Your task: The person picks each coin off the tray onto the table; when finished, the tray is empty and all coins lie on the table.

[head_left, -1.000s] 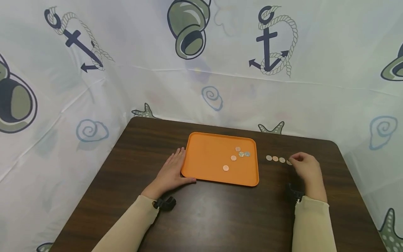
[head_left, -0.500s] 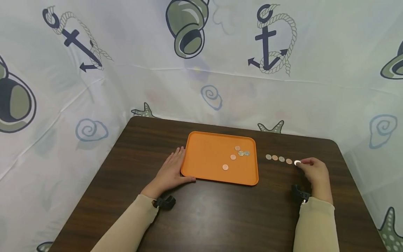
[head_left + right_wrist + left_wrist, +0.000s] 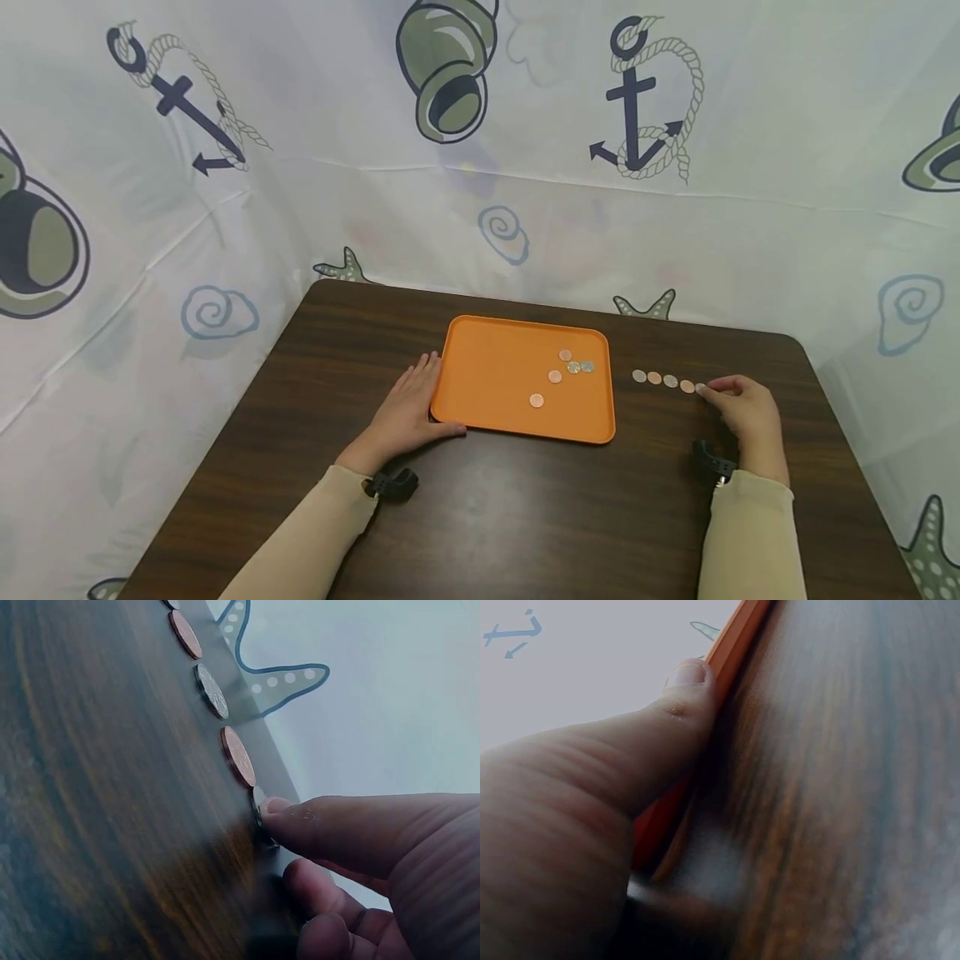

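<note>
At the right end of a row of coins on the table, my right hand (image 3: 746, 410) pinches a silver coin (image 3: 259, 807). Its thumb lies on that coin, whose edge comes right up to a copper coin (image 3: 238, 756). Beyond this one the row alternates, with another silver coin (image 3: 211, 691) and another copper coin (image 3: 185, 634). My left hand (image 3: 405, 410) rests at the near left corner of an orange tray (image 3: 487, 367). Its fingers lie straight along the left side, and the thumb (image 3: 671, 712) presses the front rim.
In the tray's right half lie several loose coins, among them a copper coin (image 3: 536, 401) near the front and a silver coin (image 3: 587, 367) at the right. The dark wooden table (image 3: 525, 517) meets a patterned cloth (image 3: 360, 100) at the back.
My right hand has moved right from the fourth coin, and a fifth, silver coin now shows at its fingertips. Since half a second ago it has slid slightly left towards the row. The left hand stays.
</note>
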A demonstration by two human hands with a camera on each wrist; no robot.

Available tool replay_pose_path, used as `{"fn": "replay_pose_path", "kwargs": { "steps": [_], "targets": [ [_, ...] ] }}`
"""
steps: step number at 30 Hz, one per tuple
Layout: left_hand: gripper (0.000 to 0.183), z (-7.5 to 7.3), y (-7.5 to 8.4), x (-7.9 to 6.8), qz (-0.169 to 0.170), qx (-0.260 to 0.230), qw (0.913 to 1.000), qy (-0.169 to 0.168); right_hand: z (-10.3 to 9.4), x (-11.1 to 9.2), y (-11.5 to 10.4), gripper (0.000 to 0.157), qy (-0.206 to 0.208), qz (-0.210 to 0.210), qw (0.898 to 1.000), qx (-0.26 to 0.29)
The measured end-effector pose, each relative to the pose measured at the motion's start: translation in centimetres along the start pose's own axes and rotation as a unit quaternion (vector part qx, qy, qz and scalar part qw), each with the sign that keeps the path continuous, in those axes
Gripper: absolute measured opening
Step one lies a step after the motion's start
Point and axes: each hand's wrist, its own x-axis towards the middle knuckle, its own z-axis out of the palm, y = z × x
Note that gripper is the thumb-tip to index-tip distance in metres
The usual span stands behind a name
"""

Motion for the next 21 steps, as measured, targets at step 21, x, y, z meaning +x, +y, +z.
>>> {"fn": "replay_pose_path", "kwargs": {
  "steps": [21],
  "targets": [
    [0.136,0.21,-0.37,-0.01,-0.001,-0.002,1.0000,-0.004,0.36,0.32,0.54,0.062,-0.016,-0.031,0.999,-0.033]
  ]
}}
